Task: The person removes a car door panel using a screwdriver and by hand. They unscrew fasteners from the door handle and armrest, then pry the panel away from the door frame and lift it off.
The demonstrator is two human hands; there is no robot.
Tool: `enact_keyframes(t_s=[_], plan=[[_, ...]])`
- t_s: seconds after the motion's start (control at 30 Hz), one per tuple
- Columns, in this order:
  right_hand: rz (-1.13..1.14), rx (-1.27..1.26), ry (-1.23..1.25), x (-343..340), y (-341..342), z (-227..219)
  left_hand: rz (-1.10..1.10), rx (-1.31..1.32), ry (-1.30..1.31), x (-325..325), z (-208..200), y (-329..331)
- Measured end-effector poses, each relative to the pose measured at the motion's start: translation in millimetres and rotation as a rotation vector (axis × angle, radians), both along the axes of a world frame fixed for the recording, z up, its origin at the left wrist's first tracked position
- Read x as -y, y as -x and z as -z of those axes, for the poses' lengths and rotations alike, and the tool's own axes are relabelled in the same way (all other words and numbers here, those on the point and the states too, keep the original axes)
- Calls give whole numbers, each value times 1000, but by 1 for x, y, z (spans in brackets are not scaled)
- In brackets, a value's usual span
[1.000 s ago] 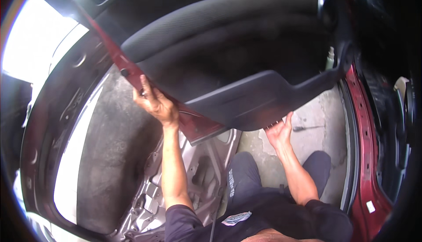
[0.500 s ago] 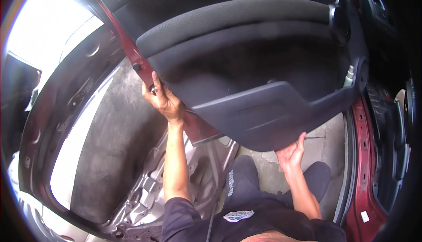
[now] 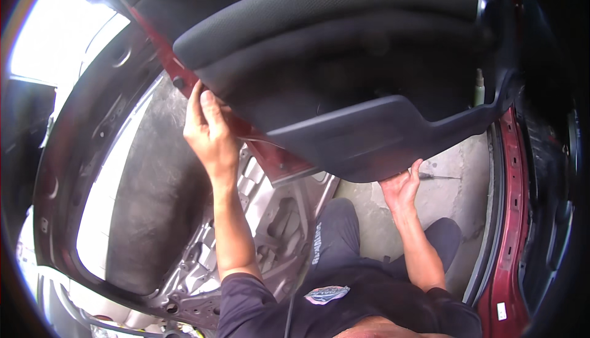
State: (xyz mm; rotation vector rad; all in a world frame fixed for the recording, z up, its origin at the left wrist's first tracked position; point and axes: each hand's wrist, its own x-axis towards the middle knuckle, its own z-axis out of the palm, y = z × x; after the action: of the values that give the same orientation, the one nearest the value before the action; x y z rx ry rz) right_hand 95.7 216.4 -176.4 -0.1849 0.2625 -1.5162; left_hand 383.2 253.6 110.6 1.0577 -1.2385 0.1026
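Note:
A large dark grey car door trim panel, with a textured armrest band and a pocket, fills the upper middle against a red door. At its left edge is my left hand, thumb and fingers closed round the rim near a black round stopper. Under the lower edge my right hand bears up the panel, palm up with the thumb sticking out; its other fingers are partly hidden beneath. A pale bottle-like thing stands in the pocket's right end.
A bare silver-grey door shell with cut-outs and a dark window pane lies to the left. The red car door sill runs along the right. On the concrete floor, a thin dark rod-like thing shows beyond my right hand.
The trim panel appears higher in view, with both hands staying on it. My left hand has shifted slightly left, and its fingers now sit closer round the edge.

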Motion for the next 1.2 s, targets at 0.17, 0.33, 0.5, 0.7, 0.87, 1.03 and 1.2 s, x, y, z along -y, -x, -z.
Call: enact_keyframes(t_s=[0.17,0.33,0.5,0.7,0.87,1.03,1.2], plan=[[-58,85,-111,4,-6,0,394,-682,-140,-19,-12,-7],[-243,-166,-387,0,11,-19,234,-820,-235,-5,-44,30],[231,-1379,-308,-43,35,-138,152,-871,-284,6,-25,16],[444,-2193,584,-17,45,-452,196,-1099,-503,4,-98,44],[67,-2602,838,35,37,-475,66,-1128,-531,13,-81,38],[-91,-2433,929,57,40,-481,-222,-904,-543,30,-74,41],[-150,-2411,977,61,34,-481,-267,-888,-614,43,-81,22]])
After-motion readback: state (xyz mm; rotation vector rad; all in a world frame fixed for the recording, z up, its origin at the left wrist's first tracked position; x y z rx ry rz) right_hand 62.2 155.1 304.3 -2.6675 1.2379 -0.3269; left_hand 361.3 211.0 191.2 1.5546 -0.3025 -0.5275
